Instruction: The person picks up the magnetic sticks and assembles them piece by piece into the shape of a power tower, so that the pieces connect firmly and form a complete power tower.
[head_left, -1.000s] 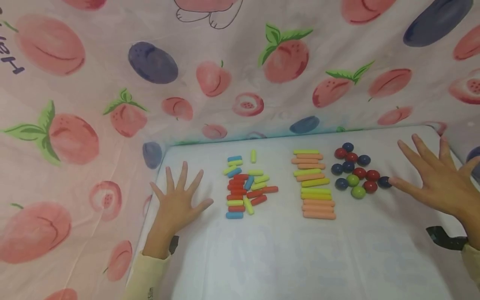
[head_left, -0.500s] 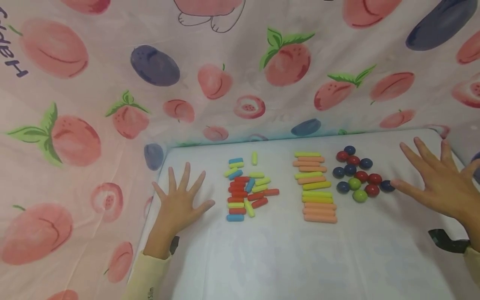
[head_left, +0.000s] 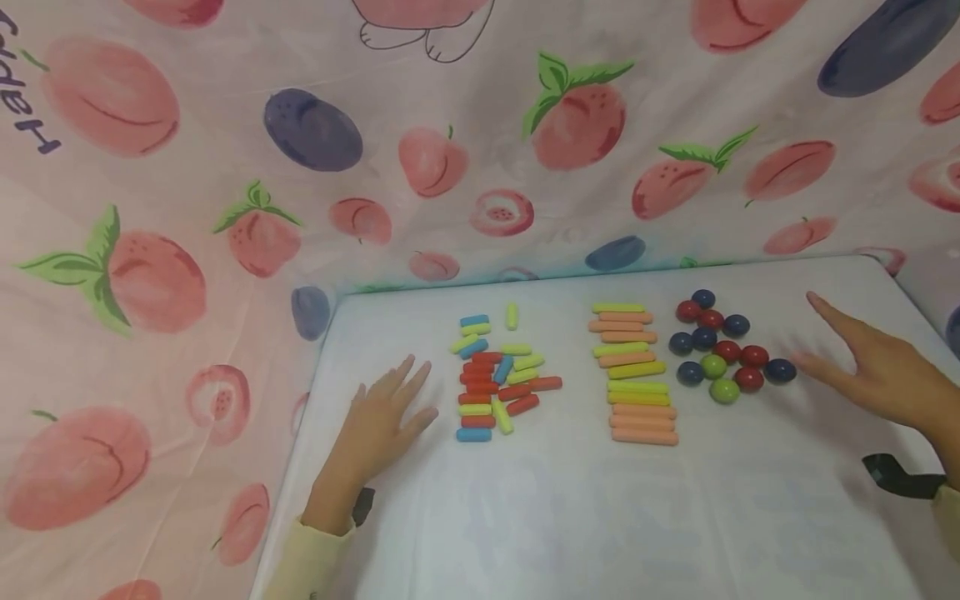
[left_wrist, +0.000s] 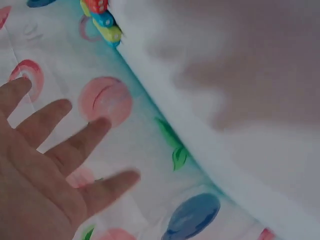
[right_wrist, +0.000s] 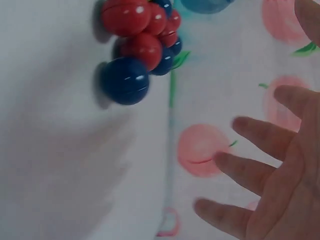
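Note:
My left hand (head_left: 381, 421) hovers left of a loose group of short red, blue and yellow sticks (head_left: 480, 377), holding nothing. Its fingers are extended in the left wrist view, where a few sticks (left_wrist: 103, 20) show at the top edge. On the other side, my right hand (head_left: 888, 371) is held above the table, its fingers straight and apart in the right wrist view. Nearest to it lies a dark blue ball (head_left: 781, 371), at the edge of a cluster of glossy red, blue and green balls (head_left: 727, 352). No contact with the balls shows.
Between the two groups runs a column of longer orange and yellow sticks (head_left: 637, 360). Everything lies on a white-covered table (head_left: 555, 517). Fruit-printed cloth (head_left: 465, 100) hangs behind the table and along its left side.
My left hand has moved slightly right towards the short sticks, its fingers less spread. My right hand has turned, so fewer fingers show from above. The sticks and balls keep their arrangement.

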